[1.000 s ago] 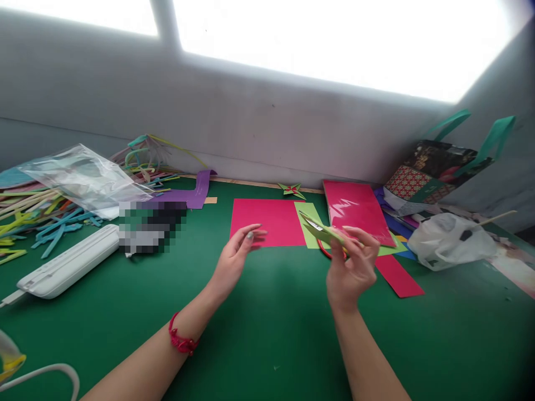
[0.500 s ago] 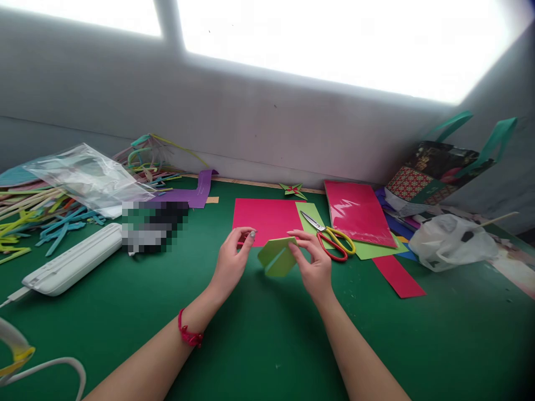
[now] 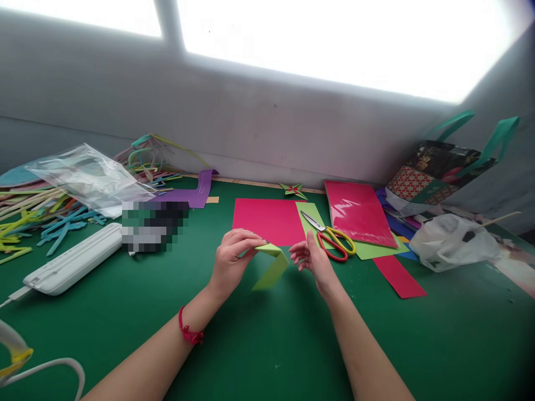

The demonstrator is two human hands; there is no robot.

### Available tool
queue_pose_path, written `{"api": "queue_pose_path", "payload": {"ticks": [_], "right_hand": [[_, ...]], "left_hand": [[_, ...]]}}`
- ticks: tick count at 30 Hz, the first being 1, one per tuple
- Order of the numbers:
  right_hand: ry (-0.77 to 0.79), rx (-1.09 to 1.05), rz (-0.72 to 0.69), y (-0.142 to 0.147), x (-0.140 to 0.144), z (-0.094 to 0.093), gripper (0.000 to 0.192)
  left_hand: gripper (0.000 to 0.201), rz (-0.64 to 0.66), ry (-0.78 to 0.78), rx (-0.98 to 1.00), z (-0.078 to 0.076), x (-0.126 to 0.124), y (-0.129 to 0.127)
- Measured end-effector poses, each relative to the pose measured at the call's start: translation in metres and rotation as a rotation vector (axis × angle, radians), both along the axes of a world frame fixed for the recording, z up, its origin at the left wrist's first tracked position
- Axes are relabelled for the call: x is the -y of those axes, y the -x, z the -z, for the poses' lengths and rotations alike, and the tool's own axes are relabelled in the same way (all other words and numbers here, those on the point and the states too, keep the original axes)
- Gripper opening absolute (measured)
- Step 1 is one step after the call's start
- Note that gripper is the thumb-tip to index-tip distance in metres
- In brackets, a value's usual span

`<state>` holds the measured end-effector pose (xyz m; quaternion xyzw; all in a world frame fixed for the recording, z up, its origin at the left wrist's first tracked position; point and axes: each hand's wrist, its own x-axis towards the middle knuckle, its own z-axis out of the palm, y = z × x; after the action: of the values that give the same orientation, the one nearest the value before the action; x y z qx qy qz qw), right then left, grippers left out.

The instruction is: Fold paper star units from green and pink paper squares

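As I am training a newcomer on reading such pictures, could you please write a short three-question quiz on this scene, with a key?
1. What does the left hand hold?
2. Fill in: the scissors on the table are red- and ____-handled.
3. True or false: the right hand holds the scissors.

Key:
1. Folded green paper.
2. Yellow.
3. False; the right hand holds nothing.

L hand (image 3: pixel 232 260) now grips the green paper (image 3: pixel 272 269), which R hand (image 3: pixel 315 262) held a sec ago; R's let go, just beside it. Paper's turned, w/ one part hanging down.
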<state>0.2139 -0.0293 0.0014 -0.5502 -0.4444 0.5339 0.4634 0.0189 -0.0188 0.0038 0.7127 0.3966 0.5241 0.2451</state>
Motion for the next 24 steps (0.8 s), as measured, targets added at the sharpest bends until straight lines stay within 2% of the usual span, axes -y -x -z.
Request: {"api": "queue_pose_path", "payload": {"ticks": [3,7,9,11,13,16,19,21,24], "right_hand": [[0.202,-0.106,-0.241,0.000,0.001,0.005,0.064],[0.289,-0.068,-0.199,0.003,0.006,0.004,0.057],[0.351,-0.101,-0.279,0.004,0.008,0.001,0.055],[0.341,-0.158,-0.364,0.006,0.010,-0.003,0.054],[0.193,-0.138,-0.291,0.008,0.010,-0.007,0.047],[-0.032,-0.055,-0.146,0.010,0.007,-0.011,0.038],[-0.061,-0.082,-0.127,0.012,0.005,-0.014,0.041],[-0.051,-0.092,-0.099,0.014,0.005,-0.014,0.043],[-0.053,-0.071,-0.101,0.015,0.007,-0.014,0.037]], "left_hand": [[0.020,-0.036,-0.092,-0.117,0.002,0.001,0.000],[0.020,-0.171,-0.124,-0.088,0.004,0.003,-0.001],[0.018,-0.234,-0.110,-0.038,0.003,0.003,-0.001],[0.015,-0.261,-0.041,0.015,0.003,0.002,-0.001],[0.016,-0.207,0.110,0.087,0.002,0.001,-0.001],[0.025,-0.011,0.391,0.206,0.001,-0.002,-0.002],[0.028,0.127,0.556,0.236,0.002,-0.003,-0.005],[0.026,0.196,0.603,0.211,0.004,-0.003,-0.007],[0.026,0.260,0.619,0.170,0.004,-0.003,-0.008]]}}
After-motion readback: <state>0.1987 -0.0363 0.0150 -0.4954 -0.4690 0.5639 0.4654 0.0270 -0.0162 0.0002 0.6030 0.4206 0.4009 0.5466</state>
